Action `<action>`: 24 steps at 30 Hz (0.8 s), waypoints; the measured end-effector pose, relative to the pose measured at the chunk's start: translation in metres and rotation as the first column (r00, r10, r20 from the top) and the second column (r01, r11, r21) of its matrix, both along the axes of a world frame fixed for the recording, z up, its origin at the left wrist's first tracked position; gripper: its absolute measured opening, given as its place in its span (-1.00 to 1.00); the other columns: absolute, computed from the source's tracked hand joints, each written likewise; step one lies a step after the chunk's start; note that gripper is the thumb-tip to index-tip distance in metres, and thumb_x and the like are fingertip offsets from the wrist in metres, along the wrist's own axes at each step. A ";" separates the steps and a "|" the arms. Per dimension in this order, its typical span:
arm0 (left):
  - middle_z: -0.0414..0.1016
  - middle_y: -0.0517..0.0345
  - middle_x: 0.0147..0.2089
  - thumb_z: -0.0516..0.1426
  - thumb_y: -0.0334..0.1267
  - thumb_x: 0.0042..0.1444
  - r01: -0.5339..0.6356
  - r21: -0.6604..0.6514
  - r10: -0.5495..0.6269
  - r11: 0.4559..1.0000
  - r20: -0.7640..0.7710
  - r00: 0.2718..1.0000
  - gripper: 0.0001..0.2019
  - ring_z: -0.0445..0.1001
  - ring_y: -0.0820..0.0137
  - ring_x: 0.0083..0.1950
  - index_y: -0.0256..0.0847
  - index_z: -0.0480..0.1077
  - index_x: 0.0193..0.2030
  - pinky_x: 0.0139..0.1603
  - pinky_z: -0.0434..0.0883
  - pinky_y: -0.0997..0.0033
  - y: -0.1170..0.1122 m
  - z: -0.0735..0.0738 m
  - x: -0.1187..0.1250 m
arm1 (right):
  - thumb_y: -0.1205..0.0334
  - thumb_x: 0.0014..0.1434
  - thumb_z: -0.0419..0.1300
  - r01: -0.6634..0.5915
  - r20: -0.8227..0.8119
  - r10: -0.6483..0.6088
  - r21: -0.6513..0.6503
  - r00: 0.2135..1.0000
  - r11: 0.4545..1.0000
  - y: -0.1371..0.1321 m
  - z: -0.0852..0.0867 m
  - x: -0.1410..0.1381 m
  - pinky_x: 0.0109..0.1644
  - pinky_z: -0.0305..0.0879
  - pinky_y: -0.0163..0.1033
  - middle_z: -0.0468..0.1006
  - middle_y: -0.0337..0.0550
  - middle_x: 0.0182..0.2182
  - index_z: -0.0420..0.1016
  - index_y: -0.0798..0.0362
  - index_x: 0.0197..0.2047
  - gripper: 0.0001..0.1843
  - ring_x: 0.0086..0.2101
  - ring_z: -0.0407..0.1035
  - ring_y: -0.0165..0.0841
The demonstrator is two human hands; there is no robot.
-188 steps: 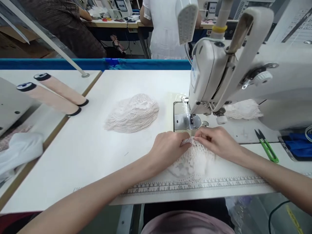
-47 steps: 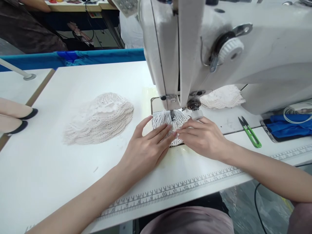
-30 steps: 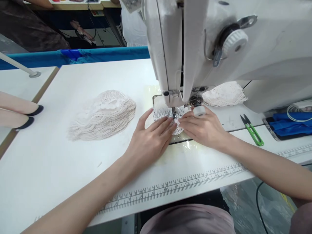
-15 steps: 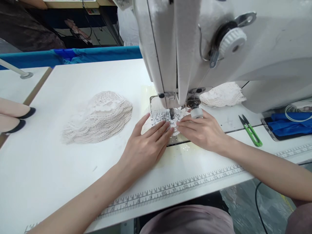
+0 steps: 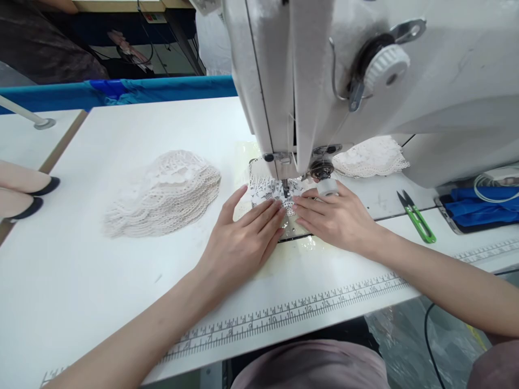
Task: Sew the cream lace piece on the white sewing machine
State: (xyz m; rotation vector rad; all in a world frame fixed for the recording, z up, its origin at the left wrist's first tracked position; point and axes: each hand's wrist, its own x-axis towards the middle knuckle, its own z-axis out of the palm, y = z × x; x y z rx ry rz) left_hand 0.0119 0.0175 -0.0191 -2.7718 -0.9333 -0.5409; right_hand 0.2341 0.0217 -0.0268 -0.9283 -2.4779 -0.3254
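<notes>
White worktable (image 5: 121, 281), sewing machine (image 5: 405, 108) filling the far right. Since half a second ago the lace piece (image 5: 263, 188) has fed further from you under the presser foot (image 5: 286, 189). Less of it shows on the near side, more on the far side, and the metal plate is now bare below your fingertips. My read: this pass is well along.

Your left hand (image 5: 239, 248) lies flat, fingers (image 5: 265, 212) straight and close together, thumb splayed out, tips pressing the near edge of the lace. Your right hand (image 5: 336, 219) is flat too, fingers (image 5: 310, 208) slightly apart and pointing left, tips on the lace just beside the foot. Neither hand grips anything.

Lace stack (image 5: 162, 194) is left of your hands, well apart. Snips (image 5: 417, 221) lie to the right, untouched.
</notes>
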 end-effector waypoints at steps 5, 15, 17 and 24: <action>0.53 0.04 0.09 0.00 -0.30 0.33 -0.002 0.003 0.002 1.000 0.013 1.000 -0.73 0.51 0.24 0.12 -0.16 0.38 0.11 0.41 0.10 -0.16 0.002 0.001 0.000 | 0.27 0.36 0.05 0.022 0.011 -0.022 0.017 1.000 1.000 0.000 0.001 0.000 0.16 0.26 0.00 0.64 -0.11 -0.10 0.59 0.09 -0.13 -0.74 -0.15 0.46 -0.27; 0.54 0.03 0.08 0.00 -0.31 0.34 -0.025 0.067 0.024 0.997 0.019 1.000 -0.73 0.52 0.27 0.11 -0.24 0.41 0.08 0.44 0.06 -0.08 0.010 -0.005 0.002 | 0.25 0.35 0.08 0.084 0.049 -0.087 0.074 0.995 0.994 0.004 -0.001 -0.001 0.23 0.14 -0.11 0.66 -0.17 -0.17 0.59 0.16 -0.11 -0.73 -0.16 0.43 -0.33; 0.56 0.00 0.05 0.02 -0.31 0.33 -0.014 0.106 0.009 0.994 0.042 0.999 -0.74 0.54 0.26 0.09 -0.26 0.43 0.07 0.43 0.08 -0.08 0.013 -0.007 0.002 | 0.23 0.37 0.06 0.095 0.069 -0.101 0.082 0.992 0.992 0.005 -0.001 -0.001 0.23 0.14 -0.09 0.66 -0.18 -0.17 0.59 0.14 -0.11 -0.72 -0.16 0.44 -0.33; 0.57 -0.02 0.03 0.03 -0.30 0.33 -0.021 0.097 0.015 0.995 0.064 0.998 -0.74 0.55 0.22 0.06 -0.27 0.45 0.06 0.37 0.17 -0.17 0.018 -0.008 0.004 | 0.21 0.38 0.04 0.111 0.103 -0.120 0.095 0.987 0.989 0.009 -0.002 -0.001 0.23 0.11 -0.07 0.66 -0.19 -0.15 0.59 0.13 -0.10 -0.69 -0.14 0.44 -0.31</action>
